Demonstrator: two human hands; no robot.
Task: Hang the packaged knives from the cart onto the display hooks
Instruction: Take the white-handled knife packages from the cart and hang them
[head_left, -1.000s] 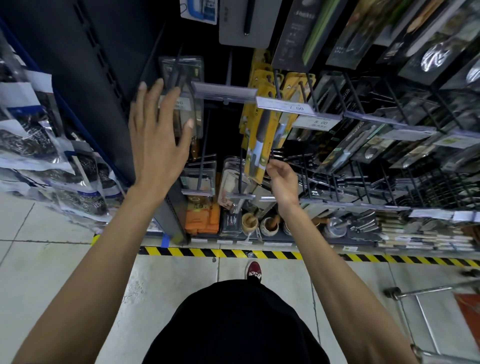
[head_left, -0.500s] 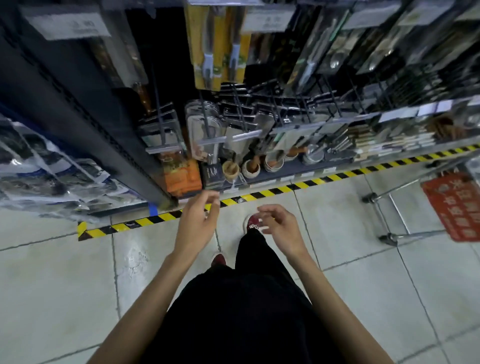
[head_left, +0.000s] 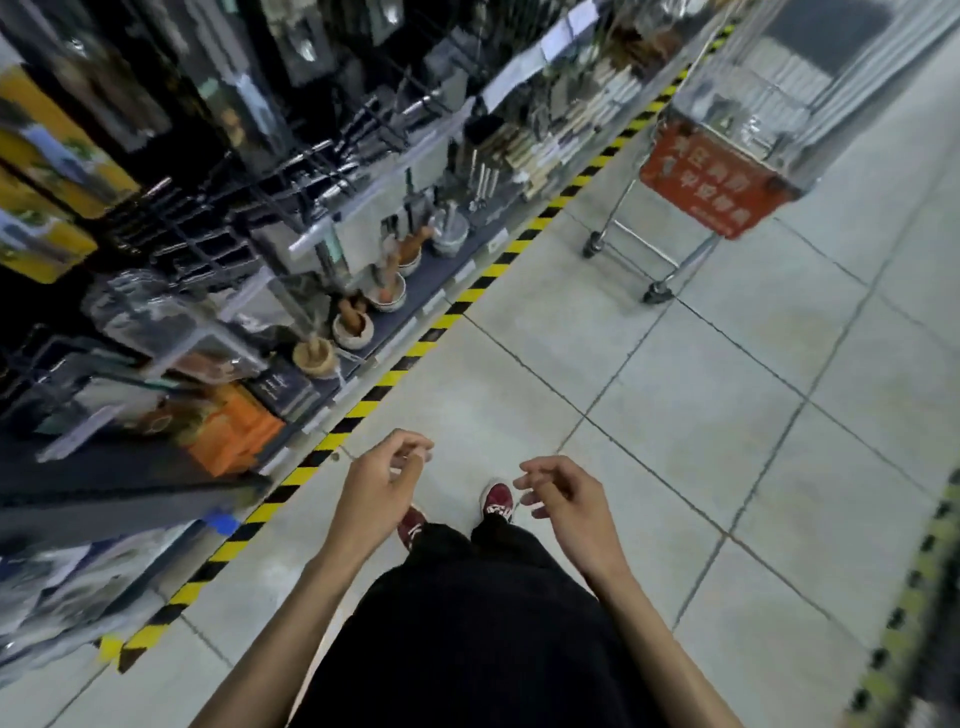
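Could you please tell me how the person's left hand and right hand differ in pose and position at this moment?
The left hand sits nearer the striped floor tape and the shelves; the right hand hangs over open floor tiles, on the cart's side. The left hand's fingertips curl toward the right, while the right hand's curl toward the left. Both are empty, loosely curled, with no grip on anything, held low in front of the body.

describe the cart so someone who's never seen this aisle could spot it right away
Follow the yellow-and-black floor tape along the foot of the shelving toward the far end of the aisle. The cart stands on the tiles just off that tape, at upper right. It is the only wheeled wire-frame thing here, with a red sign on its near end.
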